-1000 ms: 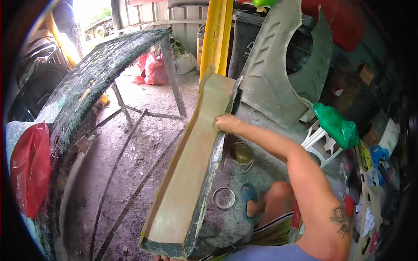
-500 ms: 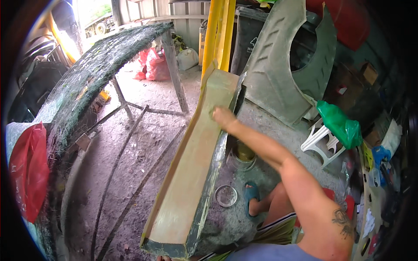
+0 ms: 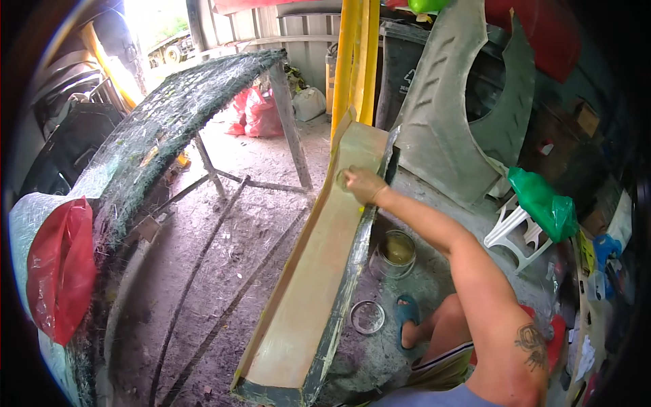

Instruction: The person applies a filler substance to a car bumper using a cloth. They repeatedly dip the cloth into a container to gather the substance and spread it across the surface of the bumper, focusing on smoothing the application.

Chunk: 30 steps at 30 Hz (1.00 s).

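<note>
A long, shallow, trough-shaped panel [image 3: 298, 298] with a pale tan inner face and dark, rough edges slants from the lower middle up to the right of centre. Near its far end, my right hand [image 3: 365, 185] is closed on a small yellowish wad [image 3: 342, 180], pressed against the inner face by the left rim. I cannot make out what the wad is made of. My left hand is out of view. Below my right forearm stands an open tin [image 3: 397, 249] with a murky yellowish content, and a round metal lid [image 3: 367, 317] lies on the floor beside the panel.
On the left stands a frame-legged form covered in shaggy fibreglass [image 3: 196, 91], with a red plastic sheet [image 3: 61, 271] in front. Grey fender-shaped panels [image 3: 434, 115] and a yellow panel [image 3: 355, 61] stand behind. A white stool [image 3: 519, 234] bears a green bag [image 3: 542, 203] at right.
The whole view has shifted, so things sit farther right and lower. My right hand stays near the panel's far end. Fingertips at the panel's near end have left the view.
</note>
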Tool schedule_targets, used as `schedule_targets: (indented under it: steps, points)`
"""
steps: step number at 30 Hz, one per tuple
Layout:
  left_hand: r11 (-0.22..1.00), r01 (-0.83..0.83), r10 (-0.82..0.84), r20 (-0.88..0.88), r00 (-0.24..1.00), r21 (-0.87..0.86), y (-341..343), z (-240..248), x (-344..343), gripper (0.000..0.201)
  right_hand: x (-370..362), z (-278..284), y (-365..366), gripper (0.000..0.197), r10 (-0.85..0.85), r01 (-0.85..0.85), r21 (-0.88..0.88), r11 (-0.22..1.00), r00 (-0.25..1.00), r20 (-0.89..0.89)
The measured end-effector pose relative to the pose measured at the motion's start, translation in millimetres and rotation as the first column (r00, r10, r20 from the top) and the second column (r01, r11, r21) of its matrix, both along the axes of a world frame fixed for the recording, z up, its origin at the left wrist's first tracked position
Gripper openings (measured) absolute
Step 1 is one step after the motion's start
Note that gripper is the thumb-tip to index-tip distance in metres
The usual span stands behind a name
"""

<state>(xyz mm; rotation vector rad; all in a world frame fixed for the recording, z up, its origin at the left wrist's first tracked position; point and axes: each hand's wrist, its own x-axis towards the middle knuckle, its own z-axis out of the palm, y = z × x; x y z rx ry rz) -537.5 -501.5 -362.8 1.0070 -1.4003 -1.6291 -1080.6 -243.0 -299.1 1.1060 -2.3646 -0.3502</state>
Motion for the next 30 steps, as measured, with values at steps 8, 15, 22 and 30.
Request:
schedule_targets:
  steps: [8, 15, 22, 30]
  points:
    - [1.0, -0.016, 0.016, 0.018, 1.0, 0.01, 3.6, 0.4, 1.2, 0.022, -2.1, 12.6, -22.0, 0.017, -0.033, -0.007, -0.09, 0.996, 0.902, -0.43]
    - [0.999, -0.028, 0.026, 0.084, 0.996, 0.025, 7.4, 11.2, -3.0, 0.02, 48.3, -47.0, -67.2, 0.025, -0.114, 0.259, -0.419, 0.87, 0.933, 0.342]
    - [0.999, -0.006, 0.008, 0.035, 0.999, -0.032, 8.2, 8.5, -7.0, 0.015, 212.7, -42.4, -126.8, 0.024, 0.523, -0.255, -0.525, 0.812, 0.718, 0.459]
    - [0.999, -0.027, 0.028, 0.05, 0.998, -0.035, 12.0, 5.6, -8.8, 0.016, 253.4, -33.8, -153.3, 0.032, 0.809, -0.627, -0.67, 0.398, -0.104, 0.578]
